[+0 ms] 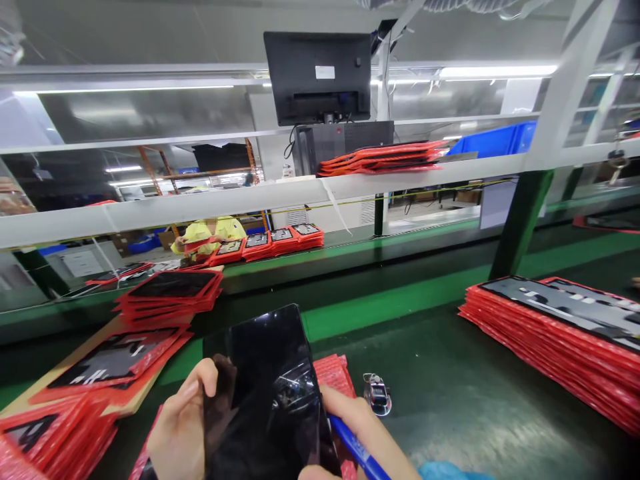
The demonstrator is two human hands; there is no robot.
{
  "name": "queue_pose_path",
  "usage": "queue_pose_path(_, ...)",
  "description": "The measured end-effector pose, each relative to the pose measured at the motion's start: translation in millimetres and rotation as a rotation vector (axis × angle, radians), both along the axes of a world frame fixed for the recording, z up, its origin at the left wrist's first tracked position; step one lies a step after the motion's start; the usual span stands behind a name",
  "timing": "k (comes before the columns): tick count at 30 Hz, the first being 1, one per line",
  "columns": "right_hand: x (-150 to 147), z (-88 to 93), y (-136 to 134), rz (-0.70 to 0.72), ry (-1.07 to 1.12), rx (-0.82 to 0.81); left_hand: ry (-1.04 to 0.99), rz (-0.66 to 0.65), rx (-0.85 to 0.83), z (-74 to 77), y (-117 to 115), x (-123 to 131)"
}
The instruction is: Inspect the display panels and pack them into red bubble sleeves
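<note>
A glossy black tablet screen (263, 387) is tilted up before me, its face reflecting lights and part of a hand. My left hand (180, 420) grips its left edge, thumb bent at the front. At its right edge is my right hand (365, 427), closed round a blue pen (354, 445) while the fingers also touch the screen's side. Red bubble wrap (336, 375) lies beneath and behind the screen. A small shiny metal and clear object (377, 395), its kind unclear, rests on the dark green bench right of my right hand.
Red bubble-wrap sleeves with panels form a tall stack (555, 347) at right and several piles (170, 293) at left, partly on a wooden board (143, 403). A green post (523, 223) and white rail (225, 200) cross ahead. Beyond works a person in yellow (220, 230).
</note>
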State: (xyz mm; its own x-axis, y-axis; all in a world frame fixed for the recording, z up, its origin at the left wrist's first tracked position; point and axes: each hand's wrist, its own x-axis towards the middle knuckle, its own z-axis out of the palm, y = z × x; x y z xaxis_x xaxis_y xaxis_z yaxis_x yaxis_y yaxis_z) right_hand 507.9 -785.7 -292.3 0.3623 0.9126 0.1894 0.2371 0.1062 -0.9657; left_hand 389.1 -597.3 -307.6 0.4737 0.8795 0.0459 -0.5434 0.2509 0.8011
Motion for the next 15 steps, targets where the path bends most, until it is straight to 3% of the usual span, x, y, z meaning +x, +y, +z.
queue_pose_path(9,2.4,2.3,-0.9,-0.038,-0.146,0.031,-0.027,0.011,0.102,-6.6,5.0,-2.4)
queue_pose_path(15,1.2,-1.2,-2.6,-0.058,-0.240,-0.006,-0.054,0.112,0.250,-6.1,5.1,0.0)
